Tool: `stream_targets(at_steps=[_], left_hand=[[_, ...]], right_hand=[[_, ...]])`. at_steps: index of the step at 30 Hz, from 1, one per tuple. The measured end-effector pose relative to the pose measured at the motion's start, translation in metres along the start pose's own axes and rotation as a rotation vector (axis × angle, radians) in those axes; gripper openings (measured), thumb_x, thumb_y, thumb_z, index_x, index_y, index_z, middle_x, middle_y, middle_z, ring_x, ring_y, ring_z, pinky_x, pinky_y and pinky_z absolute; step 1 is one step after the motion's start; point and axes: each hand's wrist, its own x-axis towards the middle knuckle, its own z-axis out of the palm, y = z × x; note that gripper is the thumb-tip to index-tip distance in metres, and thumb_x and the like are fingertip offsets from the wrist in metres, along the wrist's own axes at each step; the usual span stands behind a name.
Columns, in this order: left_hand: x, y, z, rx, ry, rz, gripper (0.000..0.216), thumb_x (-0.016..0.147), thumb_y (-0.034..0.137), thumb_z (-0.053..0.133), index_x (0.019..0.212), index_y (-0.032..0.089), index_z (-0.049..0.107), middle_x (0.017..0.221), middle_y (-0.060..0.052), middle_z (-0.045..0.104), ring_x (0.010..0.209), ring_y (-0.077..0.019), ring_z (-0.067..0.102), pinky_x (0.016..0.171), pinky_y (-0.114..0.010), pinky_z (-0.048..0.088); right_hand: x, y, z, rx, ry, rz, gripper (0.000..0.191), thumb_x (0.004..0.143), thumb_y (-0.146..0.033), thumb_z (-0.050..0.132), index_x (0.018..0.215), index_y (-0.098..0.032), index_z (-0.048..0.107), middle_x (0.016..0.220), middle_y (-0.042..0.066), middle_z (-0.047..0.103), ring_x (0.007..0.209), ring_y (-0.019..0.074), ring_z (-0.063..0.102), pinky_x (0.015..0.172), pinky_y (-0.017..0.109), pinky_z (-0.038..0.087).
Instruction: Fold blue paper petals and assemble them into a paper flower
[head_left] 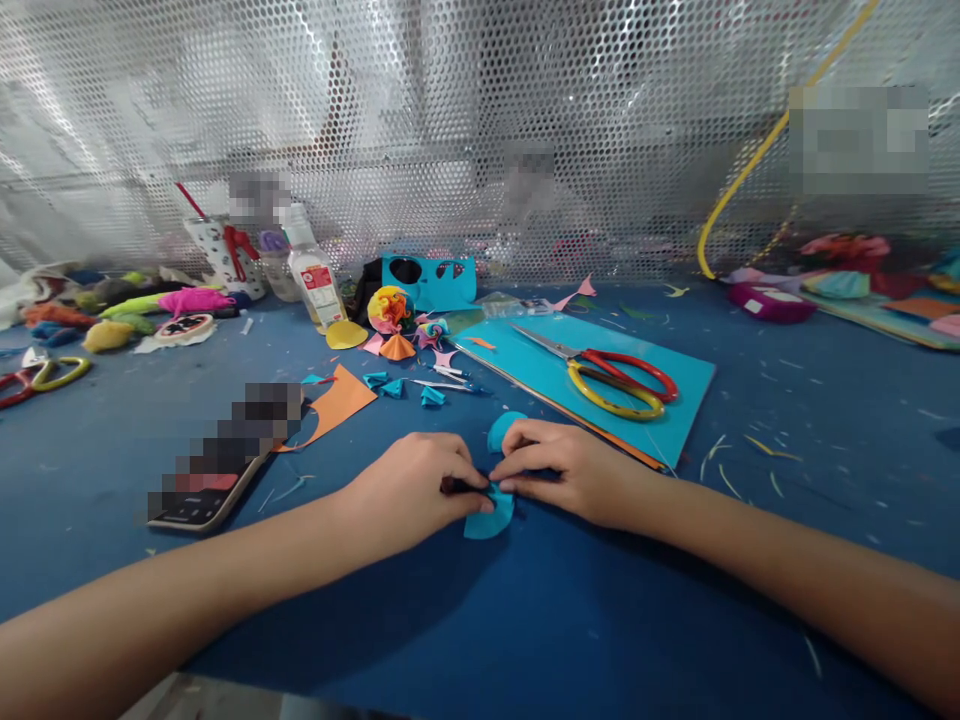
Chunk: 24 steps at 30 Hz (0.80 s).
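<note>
My left hand (424, 482) pinches a small blue paper piece (489, 522) with a rounded edge, thumb and fingertips closed on it. From the other side, my right hand (562, 465) has its fingers pressed together on the same paper's upper edge. The paper seems folded, though the fingertips partly hide it. Just behind my right fingers lies another rounded blue paper piece (505, 430). Beyond it, scissors (626, 385) with red and yellow handles rest on a stack of blue paper sheets (675, 365). Small folded blue pieces (391, 387) lie behind my left hand.
A phone (225, 470) and an orange paper offcut (341, 410) lie at left. Further back stand a glue bottle (315, 275), a multicoloured paper ball (391, 309) and a cut blue sheet (450, 285). Yarn (195, 301) sits back left, a purple tape dispenser (769, 302) back right.
</note>
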Motion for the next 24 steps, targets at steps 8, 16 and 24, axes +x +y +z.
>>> stream_targets(at_steps=[8,16,24], left_hand=[[-0.002,0.004,0.002,-0.064,0.027,-0.131,0.022,0.073,0.036,0.061,0.087,0.022,0.07,0.079,0.0,0.061,0.062,-0.0112,0.051,0.057,-0.021,0.037],[-0.001,0.006,0.001,-0.066,0.008,-0.161,0.025,0.07,0.04,0.062,0.086,0.023,0.068,0.077,0.0,0.059,0.063,-0.0121,0.05,0.055,-0.022,0.035],[0.0,0.005,0.002,-0.109,0.019,-0.177,0.024,0.068,0.039,0.064,0.084,0.021,0.067,0.074,0.001,0.057,0.061,-0.0117,0.049,0.054,-0.022,0.035]], right_hand=[[0.002,0.0,-0.001,0.02,-0.014,0.037,0.019,0.084,-0.028,0.054,0.096,-0.019,0.065,0.093,0.005,0.055,0.08,0.0135,0.054,0.074,0.025,0.042],[0.005,-0.013,-0.005,0.059,-0.049,0.208,0.011,0.083,-0.025,0.054,0.087,-0.019,0.061,0.087,0.001,0.056,0.077,0.0132,0.052,0.068,0.025,0.041],[0.004,-0.01,-0.005,0.082,-0.033,0.134,0.007,0.081,-0.021,0.055,0.085,-0.019,0.06,0.084,0.0,0.056,0.074,0.0117,0.051,0.067,0.023,0.039]])
